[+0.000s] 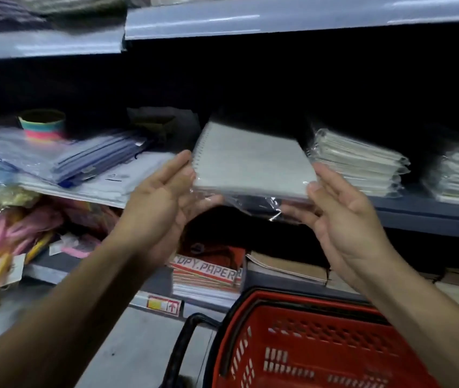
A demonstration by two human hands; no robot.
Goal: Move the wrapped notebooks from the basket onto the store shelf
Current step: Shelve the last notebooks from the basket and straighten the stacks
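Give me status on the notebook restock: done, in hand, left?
Done: wrapped stacks already sit on the shelf. In hand: both hands, left and right, hold a wrapped notebook pack at the shelf edge. Left: the visible part of the basket looks empty.

The words "OPY.PAPER" are printed in big letters on the side of a red and white pack of paper (207, 271). Just below that pack, a small red and yellow sticker (164, 305) shows an up arrow. Its other marks are too blurry to read.
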